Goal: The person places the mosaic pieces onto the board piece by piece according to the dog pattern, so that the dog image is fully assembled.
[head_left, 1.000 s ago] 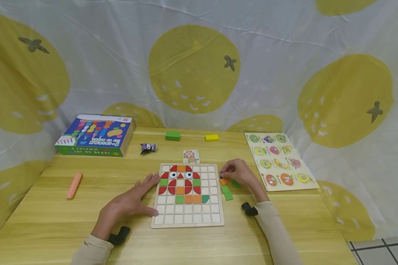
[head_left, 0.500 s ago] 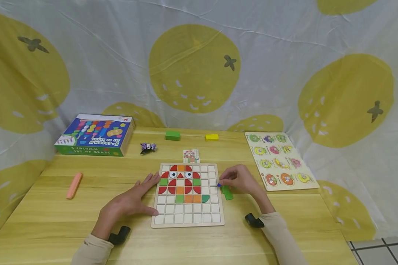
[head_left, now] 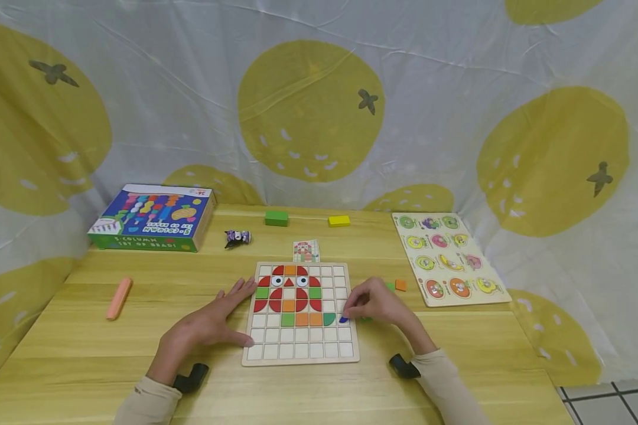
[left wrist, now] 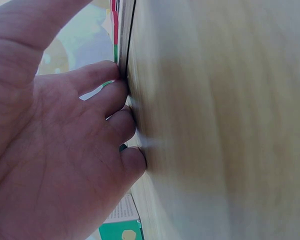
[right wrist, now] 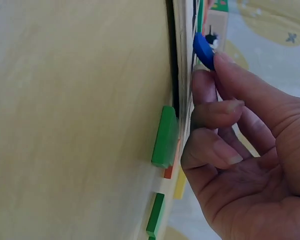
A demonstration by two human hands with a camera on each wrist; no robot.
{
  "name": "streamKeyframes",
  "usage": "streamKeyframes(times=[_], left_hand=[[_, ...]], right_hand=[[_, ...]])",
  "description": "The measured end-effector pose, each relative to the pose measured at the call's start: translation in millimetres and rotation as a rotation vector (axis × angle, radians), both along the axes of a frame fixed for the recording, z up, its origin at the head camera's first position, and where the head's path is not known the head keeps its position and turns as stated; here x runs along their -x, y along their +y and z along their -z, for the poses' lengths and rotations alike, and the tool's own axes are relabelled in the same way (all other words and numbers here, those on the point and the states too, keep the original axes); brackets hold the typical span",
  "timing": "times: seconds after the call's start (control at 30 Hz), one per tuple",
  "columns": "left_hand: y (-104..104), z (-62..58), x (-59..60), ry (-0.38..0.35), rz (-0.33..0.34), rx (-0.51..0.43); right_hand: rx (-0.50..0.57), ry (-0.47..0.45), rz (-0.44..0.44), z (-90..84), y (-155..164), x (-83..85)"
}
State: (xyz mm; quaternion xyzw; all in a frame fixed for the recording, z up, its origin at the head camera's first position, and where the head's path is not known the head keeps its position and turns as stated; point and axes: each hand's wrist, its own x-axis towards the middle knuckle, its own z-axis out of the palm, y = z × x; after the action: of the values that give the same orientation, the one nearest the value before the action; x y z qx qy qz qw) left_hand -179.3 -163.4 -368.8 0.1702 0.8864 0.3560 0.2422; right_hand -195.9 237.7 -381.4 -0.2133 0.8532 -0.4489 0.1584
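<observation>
A wooden grid board lies on the table, with red, orange and green tiles forming a face with two round eyes. My left hand rests along the board's left edge, fingers spread and thumb at the lower left. Between thumb and fingertips, my right hand pinches a blue curved tile over a cell in the right column, just right of a dark green quarter-round tile. Whether the blue tile touches the board I cannot tell. A small picture card lies against the board's far edge.
Right of the board lie a loose orange tile and green tiles, partly hidden by the hand. A fruit puzzle board is farther right. Behind stand a bead-set box, a green block and a yellow block.
My right hand has brought the blue tile from beside the board onto its right column. The loose orange tile now lies farther right. My left hand has stayed in place.
</observation>
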Motion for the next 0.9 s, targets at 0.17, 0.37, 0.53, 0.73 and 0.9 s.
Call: streamKeyframes(times=[0.17,0.37,0.53,0.73,0.9], left_hand=[[-0.1,0.8,0.1,0.007,0.001,0.01],[0.0,0.4,-0.5,0.008,-0.002,0.009],[0.1,1.3,-0.3,-0.005,-0.006,0.01],[-0.3,2.2,-0.3,-0.01,-0.01,0.006],[-0.3,2.5,0.2,-0.012,-0.011,0.005]], right_hand=[[-0.031,0.019,-0.015,0.9,-1.7,-1.0],[-0.049,0.026,-0.023,1.4,-3.4,-0.7],[-0.056,0.027,-0.034,1.7,-3.9,-0.6],[-0.055,0.028,-0.04,1.1,-4.7,-0.6],[-0.047,0.056,-0.044,-1.7,-8.4,-0.1]])
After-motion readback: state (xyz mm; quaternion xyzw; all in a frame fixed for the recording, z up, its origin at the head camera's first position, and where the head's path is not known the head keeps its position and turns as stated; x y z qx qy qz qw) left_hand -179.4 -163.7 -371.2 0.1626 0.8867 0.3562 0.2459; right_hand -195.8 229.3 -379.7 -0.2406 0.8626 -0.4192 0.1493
